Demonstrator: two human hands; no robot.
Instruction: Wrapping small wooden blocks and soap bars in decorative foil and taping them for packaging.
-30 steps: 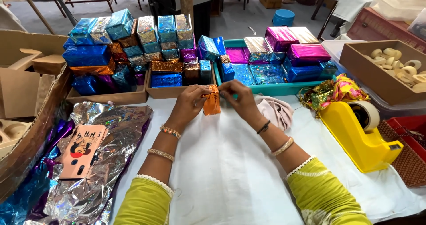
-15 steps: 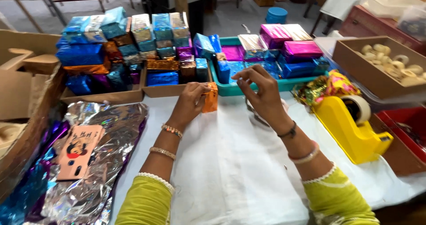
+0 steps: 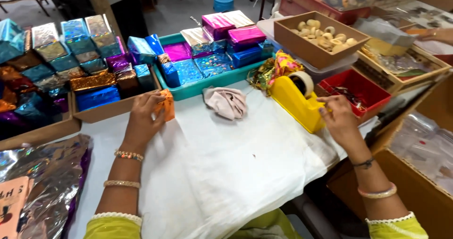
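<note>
My left hand (image 3: 143, 118) holds a small box wrapped in orange foil (image 3: 166, 104) upright on the white cloth (image 3: 226, 163). My right hand (image 3: 339, 117) is far to the right, fingers spread, touching the front end of the yellow tape dispenser (image 3: 297, 100) that carries a roll of tape. A crumpled pale pink cloth (image 3: 226, 102) lies between the two hands.
A teal tray (image 3: 203, 85) and cardboard trays (image 3: 108, 109) behind hold several foil-wrapped boxes. A cardboard box of small round pieces (image 3: 321, 36) and a red tray (image 3: 358, 90) stand at the right. Silver foil sheets (image 3: 47, 182) lie at the left. Another person's hand (image 3: 436, 33) shows at the far right.
My right hand has left the orange box and moved right to the tape dispenser. My left hand stays on the box. The view has swung to the right.
</note>
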